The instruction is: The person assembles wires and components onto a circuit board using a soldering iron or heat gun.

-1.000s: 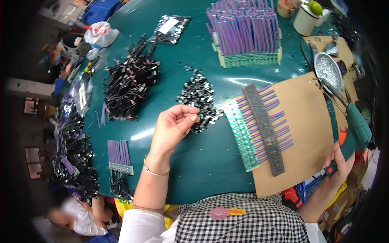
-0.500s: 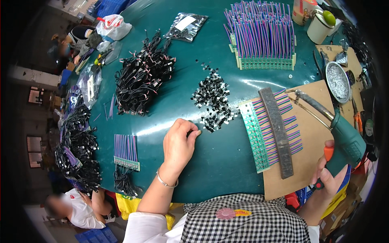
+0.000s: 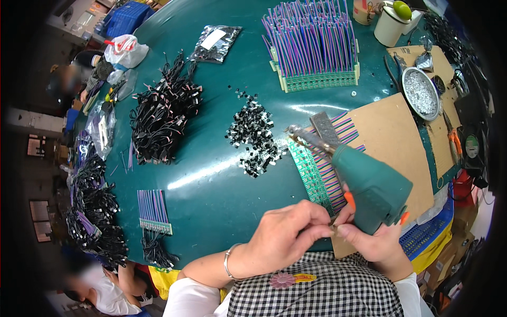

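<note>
My right hand [image 3: 374, 244] is closed around the grip of a green soldering gun [image 3: 369, 179] with an orange trigger. Its metal tip points to the far left, above a green circuit board strip [image 3: 309, 171] with purple, pink and dark wires. A dark flat bar [image 3: 323, 127] lies across those wires, partly hidden by the gun. My left hand [image 3: 288, 232] is pinched, its fingertips meeting my right thumb and finger near the strip's near end. Something tiny may be between them, too small to name. A pile of small black and white parts [image 3: 253, 137] lies beyond my left hand.
Brown cardboard [image 3: 393, 132] lies under the wires. Behind stand rows of wired boards [image 3: 317, 79]. On the left are a bundle of black cables [image 3: 163, 116] and a small wired board [image 3: 156, 224]. A metal bowl [image 3: 421, 92] and pliers [image 3: 452, 140] sit at the right.
My left hand has moved from beside the parts pile to the right and nearer, meeting my right hand. The soldering gun has swung left over the board strip. The view has shifted.
</note>
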A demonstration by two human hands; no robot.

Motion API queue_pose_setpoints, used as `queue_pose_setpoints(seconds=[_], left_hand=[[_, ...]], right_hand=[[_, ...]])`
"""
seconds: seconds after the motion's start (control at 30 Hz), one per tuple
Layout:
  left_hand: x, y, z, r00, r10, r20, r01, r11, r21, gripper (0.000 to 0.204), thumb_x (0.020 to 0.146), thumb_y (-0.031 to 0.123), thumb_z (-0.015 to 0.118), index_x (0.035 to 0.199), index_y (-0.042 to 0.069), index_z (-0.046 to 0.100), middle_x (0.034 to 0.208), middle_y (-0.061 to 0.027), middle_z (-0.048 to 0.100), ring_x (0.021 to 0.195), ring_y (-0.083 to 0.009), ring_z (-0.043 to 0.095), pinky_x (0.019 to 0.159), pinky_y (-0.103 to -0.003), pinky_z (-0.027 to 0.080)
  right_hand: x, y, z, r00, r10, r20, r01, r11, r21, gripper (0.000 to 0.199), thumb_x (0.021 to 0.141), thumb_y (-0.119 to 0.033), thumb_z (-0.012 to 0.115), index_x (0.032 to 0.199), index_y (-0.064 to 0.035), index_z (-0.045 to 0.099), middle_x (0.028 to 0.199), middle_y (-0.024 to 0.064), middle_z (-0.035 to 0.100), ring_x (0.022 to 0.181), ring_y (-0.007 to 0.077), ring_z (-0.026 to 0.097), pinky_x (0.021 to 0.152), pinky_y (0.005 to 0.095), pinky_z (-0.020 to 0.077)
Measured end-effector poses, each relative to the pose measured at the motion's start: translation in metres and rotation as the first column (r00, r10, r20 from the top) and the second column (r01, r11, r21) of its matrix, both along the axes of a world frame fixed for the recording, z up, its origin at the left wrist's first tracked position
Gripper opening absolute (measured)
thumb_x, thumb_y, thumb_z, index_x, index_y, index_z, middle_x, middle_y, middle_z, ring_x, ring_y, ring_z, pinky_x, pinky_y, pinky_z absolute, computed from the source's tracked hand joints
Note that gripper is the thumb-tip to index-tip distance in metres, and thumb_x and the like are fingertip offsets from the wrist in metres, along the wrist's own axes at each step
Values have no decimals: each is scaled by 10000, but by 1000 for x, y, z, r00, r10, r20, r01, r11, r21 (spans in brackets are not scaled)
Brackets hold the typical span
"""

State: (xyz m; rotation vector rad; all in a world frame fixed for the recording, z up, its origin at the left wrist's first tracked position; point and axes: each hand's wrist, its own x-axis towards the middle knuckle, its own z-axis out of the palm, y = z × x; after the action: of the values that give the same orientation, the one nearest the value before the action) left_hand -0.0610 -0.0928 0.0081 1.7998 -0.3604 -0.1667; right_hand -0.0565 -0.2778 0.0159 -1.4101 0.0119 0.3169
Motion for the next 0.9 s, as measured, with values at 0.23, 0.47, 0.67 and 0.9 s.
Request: queue_pose_setpoints(seconds=[0.23, 0.47, 0.67, 0.9], left_hand=[[1, -11, -4, 998, 23, 67, -18, 998, -64, 165, 734, 37, 672, 801, 17, 523, 729, -75, 593, 613, -230, 588, 531, -305, 471], [7, -6, 0, 999, -5, 40, 5, 1000, -6, 133, 739, 82, 702, 788, 3, 607, 716, -88, 640, 612, -175, 627, 522, -256, 489], [7, 6, 4, 957, -86, -275, 85, 996, -18, 89, 759, 34, 665, 814, -30, 638, 723, -92, 656, 620, -137, 632, 559, -236, 499], [49, 32, -38, 804, 170, -570, -277, 955, -106, 104, 844, 64, 578, 841, -37, 603, 722, -89, 637, 597, -105, 583, 560, -221, 491]], right_hand=[[3, 1, 2, 1000, -8, -13, 8, 1000, 29, 127, 698, 78, 640, 800, 26, 586, 700, 59, 611, 602, 92, 568, 527, 225, 459], [8, 0, 2, 999, 33, 5, -33, 998, -58, 88, 683, 49, 646, 739, -3, 602, 650, 21, 593, 586, 74, 553, 515, 220, 442], [6, -12, -20, 954, 284, 94, -276, 957, -85, 598, 674, 106, 609, 1219, 41, 371, 1138, 138, 486, 713, 150, 575, 573, 260, 466], [1, -22, -13, 995, 4, -102, -11, 998, -62, 616, 681, 3, 657, 1223, 57, 369, 1157, 182, 468, 603, 152, 554, 538, 278, 498]])
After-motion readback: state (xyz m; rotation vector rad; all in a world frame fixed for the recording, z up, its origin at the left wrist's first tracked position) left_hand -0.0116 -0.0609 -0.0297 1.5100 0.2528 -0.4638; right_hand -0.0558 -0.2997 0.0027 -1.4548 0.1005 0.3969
